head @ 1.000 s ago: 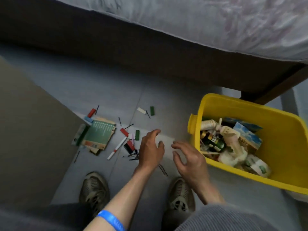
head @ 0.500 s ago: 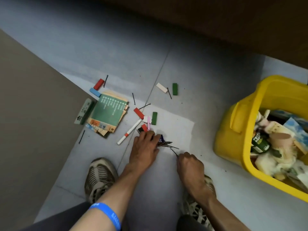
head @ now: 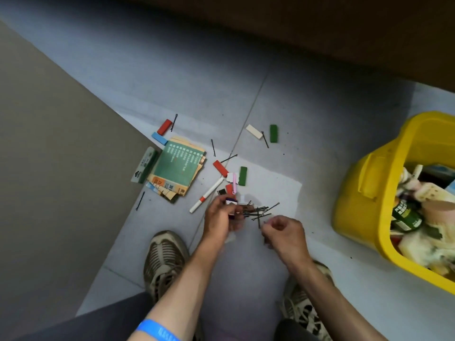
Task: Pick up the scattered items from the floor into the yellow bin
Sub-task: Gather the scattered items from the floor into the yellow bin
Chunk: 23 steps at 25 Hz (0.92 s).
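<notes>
A person's left hand [head: 222, 219] grips a bundle of black hairpins [head: 257, 211] while the right hand [head: 283, 231] pinches one more beside it; beyond the fingers, coloured blocks [head: 242, 175], a marker [head: 208, 195] and booklets [head: 176, 168] await collection (stray pins too), the yellow bin [head: 364, 193], well right, already part-filled.

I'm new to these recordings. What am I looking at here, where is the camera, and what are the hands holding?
There is no machine: a person wears a camera on the head, looking down at their own arms and shoes. The left hand grips a bunch of black hairpins along with a small item I cannot identify. The right hand pinches one hairpin. On the grey floor lie coloured blocks, a white marker, a stack of booklets and stray pins. The yellow bin, already holding bottles and packets, stands on the right.
</notes>
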Motion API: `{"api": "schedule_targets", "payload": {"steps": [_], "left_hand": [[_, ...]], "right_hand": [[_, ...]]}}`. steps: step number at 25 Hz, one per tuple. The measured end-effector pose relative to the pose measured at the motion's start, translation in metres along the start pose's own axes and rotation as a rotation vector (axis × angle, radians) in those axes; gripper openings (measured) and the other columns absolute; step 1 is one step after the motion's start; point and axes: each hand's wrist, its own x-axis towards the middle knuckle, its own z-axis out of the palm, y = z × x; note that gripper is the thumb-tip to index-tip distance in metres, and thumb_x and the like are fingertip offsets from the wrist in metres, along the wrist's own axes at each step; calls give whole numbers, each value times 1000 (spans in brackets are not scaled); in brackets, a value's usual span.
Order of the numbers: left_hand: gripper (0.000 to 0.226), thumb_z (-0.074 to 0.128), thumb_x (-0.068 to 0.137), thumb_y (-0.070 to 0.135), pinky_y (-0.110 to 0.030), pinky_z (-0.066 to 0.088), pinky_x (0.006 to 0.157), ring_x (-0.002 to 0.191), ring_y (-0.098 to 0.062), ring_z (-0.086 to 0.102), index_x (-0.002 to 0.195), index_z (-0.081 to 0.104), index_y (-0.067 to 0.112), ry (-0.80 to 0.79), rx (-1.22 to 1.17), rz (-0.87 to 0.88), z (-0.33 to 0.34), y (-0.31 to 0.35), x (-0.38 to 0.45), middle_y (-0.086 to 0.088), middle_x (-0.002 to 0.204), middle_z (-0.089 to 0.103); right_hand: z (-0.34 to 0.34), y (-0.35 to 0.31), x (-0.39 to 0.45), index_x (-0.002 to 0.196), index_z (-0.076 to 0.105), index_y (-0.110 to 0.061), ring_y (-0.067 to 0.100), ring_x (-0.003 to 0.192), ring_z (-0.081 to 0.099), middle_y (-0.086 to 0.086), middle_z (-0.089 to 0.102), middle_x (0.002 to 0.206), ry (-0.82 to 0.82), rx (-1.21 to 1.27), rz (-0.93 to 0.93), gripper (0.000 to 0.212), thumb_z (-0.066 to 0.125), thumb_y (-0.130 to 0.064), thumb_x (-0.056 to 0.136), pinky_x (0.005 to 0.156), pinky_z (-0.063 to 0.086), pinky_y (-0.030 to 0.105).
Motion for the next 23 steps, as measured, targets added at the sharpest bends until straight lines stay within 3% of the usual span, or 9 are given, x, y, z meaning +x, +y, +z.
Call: {"api": "schedule_targets", "payload": {"steps": [3,5,8,10,13,15,17,20,23], "left_hand": [[26,51,95,25,-34,53,63,76,-27,64,109,65,8,-215,-129,-131,0,-11,-15,-15,90,68],[25,49,96,17,-31,50,61,71,-24,63,111,64,5,-160,-219,-127,-5,-15,-16,-13,83,68],[24,42,98,6,-22,37,44,52,-14,56,106,64,7,32,-297,-134,-19,-17,-15,-7,67,63],[22,42,98,8,-19,31,41,49,-13,53,105,63,8,91,-347,-170,-29,-18,-14,-8,68,61],[18,50,94,19,-24,34,48,53,-15,55,99,65,11,122,-425,-210,-35,-16,-14,-7,71,64],[18,53,93,22,-26,35,52,55,-16,57,95,66,11,129,-439,-216,-36,-15,-14,-7,73,66],[16,57,90,22,-25,37,52,57,-16,58,93,67,12,135,-427,-213,-34,-17,-15,-8,74,66],[15,60,88,22,-26,42,54,59,-16,62,94,69,12,171,-430,-209,-34,-19,-16,-8,76,69],[17,60,89,23,-28,49,60,67,-19,66,98,67,11,172,-455,-211,-28,-19,-16,-10,84,71]], "right_hand": [[6,-20,-5,73,75,-27,7,57,64,-3,71,66,-238,197,-146,18,68,-13,80,53,49,20],[4,-24,1,78,74,-31,3,65,65,-9,73,75,-220,107,-201,19,67,-14,84,59,50,20],[5,-16,19,112,67,-27,11,94,63,-8,68,109,24,-475,-437,26,67,-23,86,78,52,27],[16,-13,32,130,55,-21,22,105,57,0,58,127,-47,-827,-613,45,65,-31,87,82,49,34],[35,-16,40,110,65,-13,29,89,59,7,60,110,-64,-1136,-772,34,72,-31,82,69,50,37],[44,-13,42,89,70,-8,28,69,60,10,63,87,-6,-1189,-871,22,80,-16,71,55,49,35],[49,-8,39,81,68,-5,28,57,57,12,60,72,39,-1216,-927,20,78,-1,63,46,46,32],[53,-19,42,76,68,-6,24,48,56,10,58,61,22,-1282,-896,12,75,-2,67,39,41,28],[43,-35,45,90,66,-9,28,68,63,10,66,80,-66,-1037,-581,10,60,-12,84,53,43,32]]}}
